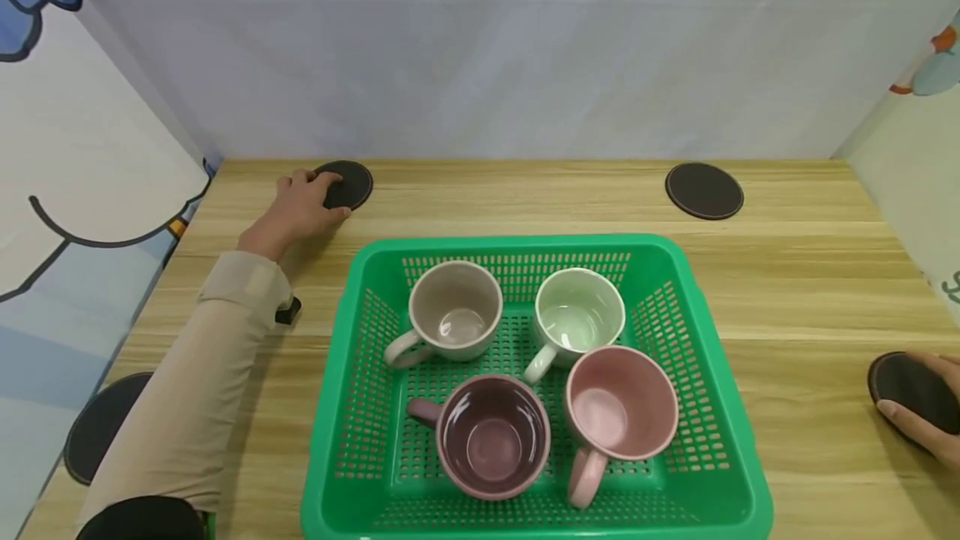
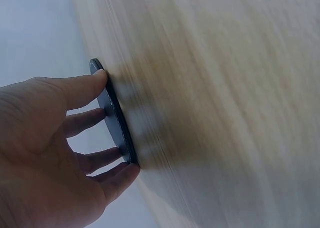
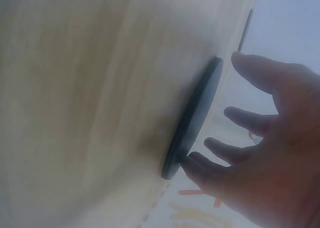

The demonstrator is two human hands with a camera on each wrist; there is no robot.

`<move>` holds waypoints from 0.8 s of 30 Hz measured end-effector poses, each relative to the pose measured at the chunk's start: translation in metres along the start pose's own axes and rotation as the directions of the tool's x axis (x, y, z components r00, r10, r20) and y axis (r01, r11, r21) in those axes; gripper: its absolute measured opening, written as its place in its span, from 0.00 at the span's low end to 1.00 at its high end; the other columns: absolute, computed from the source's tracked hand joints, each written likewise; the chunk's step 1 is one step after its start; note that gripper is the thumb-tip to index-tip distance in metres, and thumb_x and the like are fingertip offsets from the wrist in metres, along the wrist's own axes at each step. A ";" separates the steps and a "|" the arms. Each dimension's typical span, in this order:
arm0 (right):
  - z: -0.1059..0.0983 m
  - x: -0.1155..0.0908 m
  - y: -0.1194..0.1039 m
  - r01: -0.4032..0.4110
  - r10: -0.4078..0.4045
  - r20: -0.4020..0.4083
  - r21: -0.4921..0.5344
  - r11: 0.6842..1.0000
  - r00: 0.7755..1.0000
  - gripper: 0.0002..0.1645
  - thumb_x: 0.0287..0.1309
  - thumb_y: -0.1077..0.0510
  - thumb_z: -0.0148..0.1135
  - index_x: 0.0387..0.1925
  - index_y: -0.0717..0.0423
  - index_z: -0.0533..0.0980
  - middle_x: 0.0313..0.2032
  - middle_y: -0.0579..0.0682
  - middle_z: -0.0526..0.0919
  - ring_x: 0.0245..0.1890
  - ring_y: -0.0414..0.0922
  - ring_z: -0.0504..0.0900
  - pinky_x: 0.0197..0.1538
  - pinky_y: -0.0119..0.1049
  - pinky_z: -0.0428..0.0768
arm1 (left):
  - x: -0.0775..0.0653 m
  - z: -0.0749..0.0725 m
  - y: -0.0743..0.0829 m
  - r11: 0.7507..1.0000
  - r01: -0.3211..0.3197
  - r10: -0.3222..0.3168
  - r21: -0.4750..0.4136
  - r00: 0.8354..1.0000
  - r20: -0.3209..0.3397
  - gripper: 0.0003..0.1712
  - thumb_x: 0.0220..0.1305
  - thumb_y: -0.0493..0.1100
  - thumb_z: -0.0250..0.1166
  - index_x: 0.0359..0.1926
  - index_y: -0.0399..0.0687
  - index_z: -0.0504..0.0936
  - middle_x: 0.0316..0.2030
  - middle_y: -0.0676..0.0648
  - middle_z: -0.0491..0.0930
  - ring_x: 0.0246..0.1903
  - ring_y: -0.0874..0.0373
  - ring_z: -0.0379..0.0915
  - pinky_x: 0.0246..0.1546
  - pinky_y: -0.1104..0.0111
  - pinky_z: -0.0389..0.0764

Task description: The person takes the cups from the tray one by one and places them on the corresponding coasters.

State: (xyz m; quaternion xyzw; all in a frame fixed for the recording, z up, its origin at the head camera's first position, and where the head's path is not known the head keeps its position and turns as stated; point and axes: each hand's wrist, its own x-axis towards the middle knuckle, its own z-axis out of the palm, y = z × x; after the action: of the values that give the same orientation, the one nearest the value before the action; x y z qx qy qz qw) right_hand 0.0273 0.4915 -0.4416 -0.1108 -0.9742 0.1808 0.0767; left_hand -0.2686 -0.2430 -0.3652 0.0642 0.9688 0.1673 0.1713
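At the table's far left, my left hand (image 1: 298, 211) is on a round black coaster (image 1: 354, 183). In the left wrist view, thumb and little finger grip opposite edges of that coaster (image 2: 116, 119). My right hand (image 3: 280, 173) is at another black coaster (image 1: 909, 388) on the right side of the table. Its lower fingertips touch or nearly touch one end of this coaster (image 3: 197, 115) in the right wrist view, while the thumb stands apart from the other end. Much of the right hand lies outside the head view.
A green basket (image 1: 671, 250) at front centre holds a grey-beige mug (image 1: 456, 307), a pale green mug (image 1: 579, 311), a purple mug (image 1: 492, 437) and a pink mug (image 1: 621, 402). More black coasters lie at the far right (image 1: 703, 190) and near left (image 1: 105, 423). Behind hangs a pale cloth (image 1: 487, 48).
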 end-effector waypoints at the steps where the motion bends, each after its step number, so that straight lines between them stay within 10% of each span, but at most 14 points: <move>1: 0.000 0.000 0.000 0.000 0.000 -0.005 0.011 1.000 1.000 0.48 0.61 0.50 0.65 0.76 0.56 0.52 0.73 0.74 0.49 0.73 0.73 0.45 0.74 0.69 0.41 | 0.000 0.000 0.000 1.000 0.000 0.000 0.000 1.000 0.000 0.39 0.74 0.52 0.52 0.77 0.44 0.48 0.73 0.23 0.36 0.71 0.23 0.32 0.65 0.30 0.54; 19: 0.003 -0.001 0.002 -0.015 0.016 -0.012 0.013 1.000 1.000 0.48 0.62 0.49 0.63 0.75 0.61 0.52 0.70 0.75 0.55 0.72 0.74 0.51 0.73 0.71 0.47 | 0.002 0.005 -0.005 0.999 -0.043 0.045 0.025 0.996 -0.078 0.36 0.73 0.50 0.54 0.74 0.37 0.56 0.72 0.24 0.48 0.70 0.24 0.44 0.68 0.34 0.55; 24: 0.001 0.001 -0.010 0.023 -0.022 -0.038 0.038 0.999 0.999 0.45 0.62 0.52 0.63 0.73 0.66 0.54 0.65 0.78 0.61 0.67 0.76 0.58 0.78 0.52 0.50 | -0.003 0.006 -0.008 0.999 -0.043 0.041 -0.013 0.989 -0.143 0.33 0.73 0.49 0.55 0.72 0.38 0.60 0.71 0.24 0.51 0.69 0.25 0.48 0.67 0.35 0.59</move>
State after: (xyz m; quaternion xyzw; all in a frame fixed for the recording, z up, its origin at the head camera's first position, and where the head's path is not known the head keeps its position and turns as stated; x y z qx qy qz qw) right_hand 0.0240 0.4822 -0.4384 -0.1017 -0.9702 0.1963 0.0992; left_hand -0.2644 -0.2492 -0.3722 0.0710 0.9756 0.1827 0.0984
